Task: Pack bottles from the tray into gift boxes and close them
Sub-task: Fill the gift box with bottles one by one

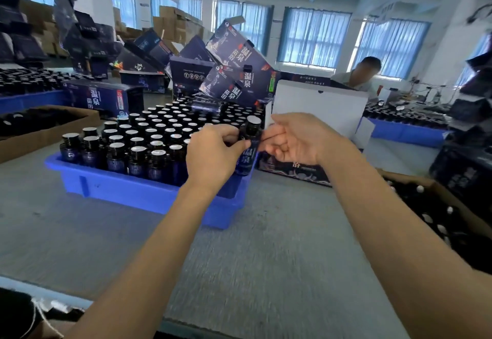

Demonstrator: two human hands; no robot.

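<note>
Left hand grips one bottle upright over the blue tray's near right corner, right hand half-curled beside it, contact unclear; judged best: secure the body before release, then lower it upright into the open gift box at right.

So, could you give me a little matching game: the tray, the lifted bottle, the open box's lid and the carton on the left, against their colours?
Things:
1 tray
2 lifted bottle
3 box lid
4 left carton

Colours:
a white
b brown
c blue
d dark with a silver cap

Pairs: 1-c; 2-d; 3-a; 4-b
</note>
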